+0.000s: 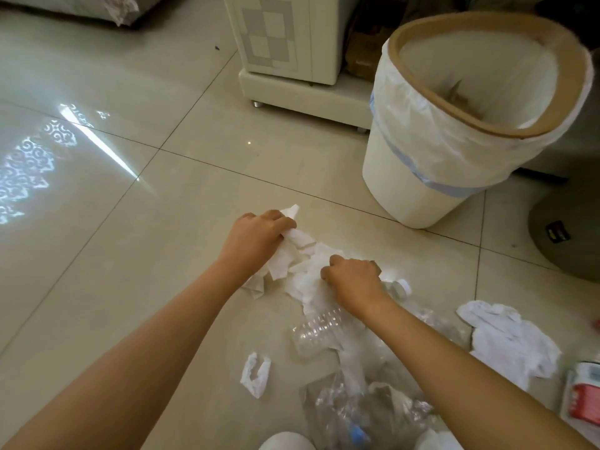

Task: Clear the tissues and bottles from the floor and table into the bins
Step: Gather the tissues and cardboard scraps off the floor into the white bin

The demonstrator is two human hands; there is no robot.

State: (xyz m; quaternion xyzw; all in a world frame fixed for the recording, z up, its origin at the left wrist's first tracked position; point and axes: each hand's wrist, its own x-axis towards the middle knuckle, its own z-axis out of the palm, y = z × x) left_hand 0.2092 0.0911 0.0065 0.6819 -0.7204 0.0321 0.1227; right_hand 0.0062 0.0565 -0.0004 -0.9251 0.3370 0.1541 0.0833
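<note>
Two bare forearms — no sleeves; left hand (pixel 256 237), right hand (pixel 354 280) ungloved

A home living room, judging by the glossy cream tiled floor (pixel 136 287), white checker-panelled cabinet (pixel 279 37) and bag-lined white plastic waste bin (pixel 422 177).

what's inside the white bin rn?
The white bin has a white liner bag folded over its rim. Inside, only a small brownish scrap shows low down. The bottom is hidden by the near wall.
</note>
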